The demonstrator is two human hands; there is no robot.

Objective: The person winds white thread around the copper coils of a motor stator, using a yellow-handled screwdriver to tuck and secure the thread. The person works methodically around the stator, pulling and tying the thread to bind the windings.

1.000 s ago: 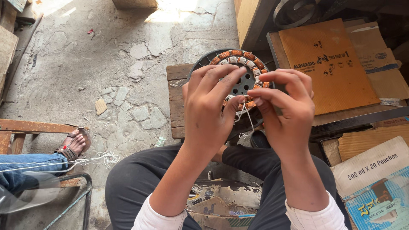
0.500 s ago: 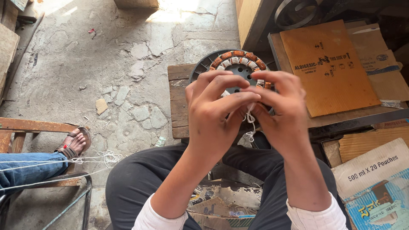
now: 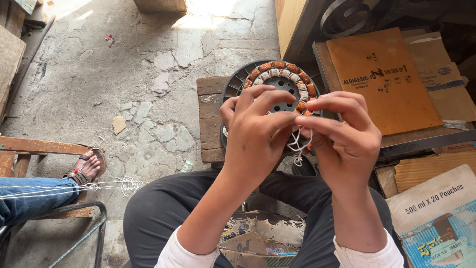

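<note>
Both hands have drawn closer together over the stator since the earlier frame, fingers now pinched on the thread.

Stator point(image 3: 277, 82): round, rigid, judged heavy, ribbed black rim, ring of copper-orange windings with white wrapping; it rests on a worn wooden stool point(image 3: 210, 119); best taken by the rim. Left hand point(image 3: 258, 134) and right hand point(image 3: 342, 134), just in front of the stator, meet fingertip to fingertip, clamped on white thread point(image 3: 297, 146): thin, limp, light, looping below the fingers, judged prone to tangle.

Cartons to your right

Beside the wooden stool point(image 3: 210, 116), an orange-brown flat carton point(image 3: 382, 82); nearer you, a white-and-blue printed box point(image 3: 436, 218).
</note>
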